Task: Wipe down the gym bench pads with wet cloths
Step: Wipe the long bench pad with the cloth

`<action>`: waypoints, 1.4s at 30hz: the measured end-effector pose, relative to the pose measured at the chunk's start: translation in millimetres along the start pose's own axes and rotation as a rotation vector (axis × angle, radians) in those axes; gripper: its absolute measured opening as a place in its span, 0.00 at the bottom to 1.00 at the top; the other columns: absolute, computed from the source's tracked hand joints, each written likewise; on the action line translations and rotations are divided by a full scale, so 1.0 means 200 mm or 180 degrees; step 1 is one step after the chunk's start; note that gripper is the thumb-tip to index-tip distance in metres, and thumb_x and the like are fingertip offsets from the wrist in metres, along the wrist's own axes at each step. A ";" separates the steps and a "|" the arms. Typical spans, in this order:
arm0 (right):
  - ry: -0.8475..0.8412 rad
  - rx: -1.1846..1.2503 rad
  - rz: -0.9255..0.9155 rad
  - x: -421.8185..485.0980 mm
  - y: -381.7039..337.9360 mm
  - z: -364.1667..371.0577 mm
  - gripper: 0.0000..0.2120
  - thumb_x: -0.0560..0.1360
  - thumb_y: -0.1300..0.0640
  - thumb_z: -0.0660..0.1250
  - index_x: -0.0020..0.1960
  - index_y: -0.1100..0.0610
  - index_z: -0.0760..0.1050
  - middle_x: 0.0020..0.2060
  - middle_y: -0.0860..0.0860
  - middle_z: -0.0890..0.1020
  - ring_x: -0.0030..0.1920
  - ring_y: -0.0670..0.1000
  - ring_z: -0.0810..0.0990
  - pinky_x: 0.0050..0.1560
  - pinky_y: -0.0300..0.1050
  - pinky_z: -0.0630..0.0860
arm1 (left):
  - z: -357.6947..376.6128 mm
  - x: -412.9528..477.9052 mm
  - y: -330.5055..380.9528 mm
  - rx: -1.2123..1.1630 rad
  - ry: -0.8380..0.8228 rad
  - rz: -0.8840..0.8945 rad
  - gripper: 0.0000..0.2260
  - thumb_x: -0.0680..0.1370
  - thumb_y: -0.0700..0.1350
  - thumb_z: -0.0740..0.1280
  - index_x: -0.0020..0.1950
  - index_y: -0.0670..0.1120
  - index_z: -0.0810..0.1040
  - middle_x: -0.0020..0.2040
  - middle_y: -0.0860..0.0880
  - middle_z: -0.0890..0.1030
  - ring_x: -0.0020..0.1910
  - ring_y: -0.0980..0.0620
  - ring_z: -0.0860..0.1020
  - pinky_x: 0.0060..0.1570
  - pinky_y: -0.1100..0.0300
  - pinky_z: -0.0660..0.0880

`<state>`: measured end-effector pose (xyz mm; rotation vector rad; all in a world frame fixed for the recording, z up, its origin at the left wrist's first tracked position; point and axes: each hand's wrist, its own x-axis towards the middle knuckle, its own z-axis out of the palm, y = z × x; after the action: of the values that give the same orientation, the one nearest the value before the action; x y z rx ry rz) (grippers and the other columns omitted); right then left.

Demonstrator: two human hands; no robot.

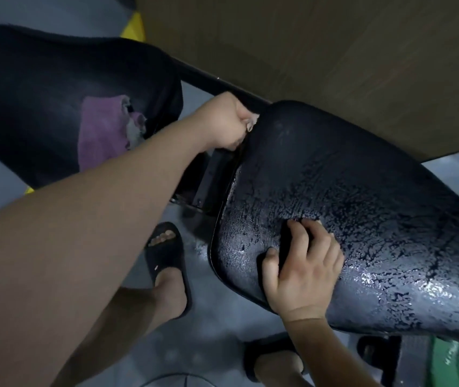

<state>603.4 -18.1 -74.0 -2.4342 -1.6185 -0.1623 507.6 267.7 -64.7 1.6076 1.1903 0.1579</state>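
Left forearm (83,233) fills the near corner and runs up to the left hand (222,121), whose fingers are curled into a fist round a pale cloth (252,121); only a scrap of it shows past the knuckles. That fist sits right against the narrow end of the wet bench pad (362,205), at the seam where the top turns down to the side.

Below and to the right of it, the right hand (303,266) lies on the pad's top with fingers bent and spread, holding nothing that can be made out. A pale sliver at its fingertips is too small to name.

Beaded water covers most of the pad beyond both hands, so the step in hand looks like wiping the end edge while the other hand steadies. Next would likely be dragging the cloth along the rim toward the right hand, pressing firmly enough to lift the water.

A pink cloth (99,132) lies on the second pad (41,93), left of the fist and apart from it.
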 end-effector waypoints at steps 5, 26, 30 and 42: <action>0.0033 0.0049 -0.0022 0.00 0.02 0.01 0.26 0.71 0.48 0.63 0.63 0.61 0.78 0.61 0.61 0.76 0.56 0.68 0.75 0.62 0.64 0.69 | 0.00 0.06 0.02 -0.0050 0.0130 0.0208 0.11 0.81 0.36 0.63 0.52 0.39 0.86 0.40 0.46 0.85 0.36 0.52 0.83 0.46 0.55 0.84; 0.0179 0.0046 -0.0019 -0.02 -0.01 0.00 0.22 0.72 0.50 0.65 0.63 0.58 0.76 0.61 0.60 0.76 0.56 0.65 0.74 0.59 0.60 0.69 | 0.27 -0.89 -0.35 -0.0650 0.0558 -0.0103 0.18 0.82 0.38 0.65 0.69 0.53 0.80 0.45 0.67 0.78 0.30 0.65 0.72 0.38 0.68 0.71; 0.0213 0.0074 0.0017 -0.03 -0.02 -0.01 0.21 0.72 0.50 0.66 0.62 0.59 0.76 0.60 0.59 0.76 0.55 0.64 0.73 0.58 0.59 0.69 | 0.40 -1.12 -0.40 -0.0739 0.0846 -0.0315 0.17 0.82 0.39 0.66 0.68 0.53 0.80 0.55 0.57 0.84 0.49 0.69 0.81 0.57 0.69 0.77; 0.0163 0.0137 0.0031 -0.01 0.00 0.00 0.23 0.72 0.49 0.65 0.63 0.59 0.78 0.61 0.60 0.77 0.56 0.66 0.74 0.62 0.61 0.69 | 0.26 -0.42 -0.14 -0.0130 0.1126 0.0323 0.19 0.84 0.38 0.59 0.74 0.48 0.75 0.67 0.47 0.81 0.65 0.55 0.79 0.55 0.80 0.66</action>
<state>602.4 -20.1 -74.0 -2.3857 -1.5721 -0.1848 482.9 168.1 -70.6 1.6477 1.3614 0.5471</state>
